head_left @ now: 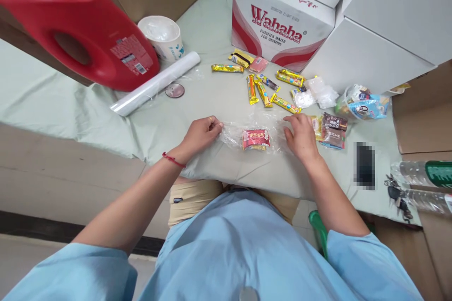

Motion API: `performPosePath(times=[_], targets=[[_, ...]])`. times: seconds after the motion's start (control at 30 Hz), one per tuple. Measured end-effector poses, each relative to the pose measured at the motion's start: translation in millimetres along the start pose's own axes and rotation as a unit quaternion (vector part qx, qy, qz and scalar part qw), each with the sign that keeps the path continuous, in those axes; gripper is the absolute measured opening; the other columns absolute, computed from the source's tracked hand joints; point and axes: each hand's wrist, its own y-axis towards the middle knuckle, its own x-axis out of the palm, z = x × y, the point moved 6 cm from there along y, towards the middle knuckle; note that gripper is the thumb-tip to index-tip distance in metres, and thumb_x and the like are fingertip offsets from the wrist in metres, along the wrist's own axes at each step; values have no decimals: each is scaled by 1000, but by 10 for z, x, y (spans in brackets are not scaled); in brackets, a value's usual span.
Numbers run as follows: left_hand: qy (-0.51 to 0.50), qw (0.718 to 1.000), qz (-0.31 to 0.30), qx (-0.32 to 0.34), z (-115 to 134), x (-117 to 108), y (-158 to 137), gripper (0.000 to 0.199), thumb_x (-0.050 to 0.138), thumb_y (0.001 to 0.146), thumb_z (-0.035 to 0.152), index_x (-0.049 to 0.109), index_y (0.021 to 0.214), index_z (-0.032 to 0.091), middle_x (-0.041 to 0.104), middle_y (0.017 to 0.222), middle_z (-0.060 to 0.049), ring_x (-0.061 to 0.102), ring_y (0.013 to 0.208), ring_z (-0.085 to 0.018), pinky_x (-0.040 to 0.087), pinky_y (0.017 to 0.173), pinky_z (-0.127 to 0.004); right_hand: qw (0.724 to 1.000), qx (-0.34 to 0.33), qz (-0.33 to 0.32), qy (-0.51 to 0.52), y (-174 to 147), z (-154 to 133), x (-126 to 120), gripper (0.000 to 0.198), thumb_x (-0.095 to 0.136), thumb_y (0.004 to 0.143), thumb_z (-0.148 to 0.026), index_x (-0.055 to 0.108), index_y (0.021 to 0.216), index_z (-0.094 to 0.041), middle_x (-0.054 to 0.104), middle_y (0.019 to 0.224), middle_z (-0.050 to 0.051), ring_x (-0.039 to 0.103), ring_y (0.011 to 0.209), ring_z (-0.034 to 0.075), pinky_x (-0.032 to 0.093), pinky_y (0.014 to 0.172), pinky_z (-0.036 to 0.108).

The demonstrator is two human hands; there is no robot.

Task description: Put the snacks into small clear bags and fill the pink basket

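Two ends of clear film (231, 135) to manage: pinches one with the left hand (204, 136), thumb against forefinger, likely to hold it spread; poises the right hand (302, 137) at the other, thumb and forefinger parted, contact unclear. Has the red packet (256, 138) midway between both hands, amid the film, perhaps for even margins. Has yellow-wrapped bars (287, 104) farther back, toward the water box (278, 30), apparently for working room.

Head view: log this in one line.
left hand: pinching clear plastic film | right hand: open at film's right end | red snack packet: between hands
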Motion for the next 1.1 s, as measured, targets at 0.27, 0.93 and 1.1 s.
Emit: performPosePath(times=[0.27,0.93,1.1], targets=[[2,1000,23,4,-16,15,-30,33,53,94,48,61,75,22,66,68,-1,57,66,-17,41,67,-30,973,-168,-110,109,-327,-820,292,37,45,108,-28,71,134,-24,70,135,12,60,125,30,51,110,52],[-197,973,-90,-83,213,205,184,36,86,64,46,70,76,16,61,64,3,47,57,-11,33,56,-25,975,-169,-73,127,-406,-730,607,47,52,106,-24,55,154,-26,58,152,14,49,145,31,45,121,60],[-222,965,50,-128,33,-1,95,20,75,73,34,64,74,18,53,57,6,42,52,-10,32,54,-24,977,-167,-70,115,-423,-730,602,46,52,107,-26,55,152,-23,59,151,16,49,145,32,45,121,58]])
